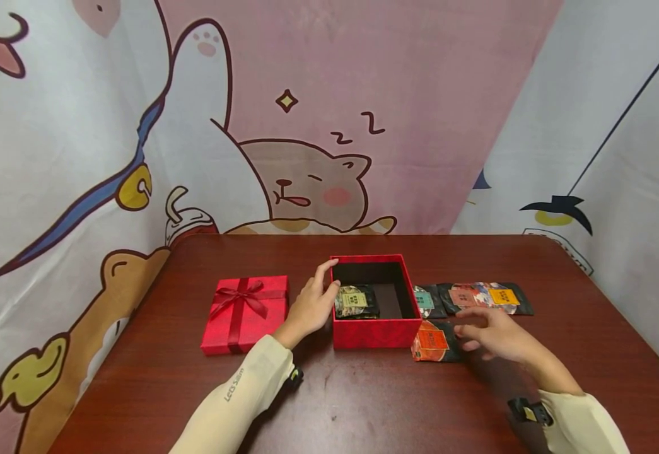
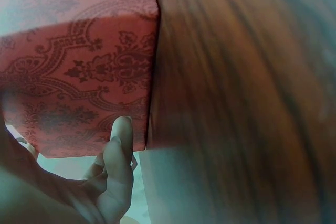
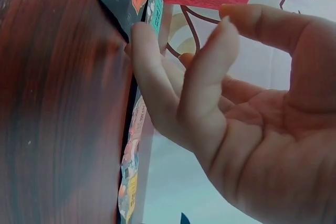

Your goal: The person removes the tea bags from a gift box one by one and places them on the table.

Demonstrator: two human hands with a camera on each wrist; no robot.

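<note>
A lidless red gift box [image 1: 377, 334] with a dark inside stands mid-table. My left hand [image 1: 312, 304] holds its left wall, with the index finger at the far left corner and the thumb at the rim. In the left wrist view a fingertip touches the patterned side of the box [image 2: 105, 77]. Inside, at the left, lies a black packet with a yellow-green label [image 1: 354, 299]. My right hand [image 1: 496, 334] hovers right of the box with bent, parted fingers and nothing between them. Nearest to it is a black packet with an orange label [image 1: 432, 342].
The red lid with a ribbon bow [image 1: 244, 315] lies left of the box. Behind the right hand lie a packet with a teal label [image 1: 427, 301] and packets with pink and yellow labels [image 1: 482, 295]. A printed curtain [image 1: 397, 94] hangs behind the wooden table [image 1: 329, 403].
</note>
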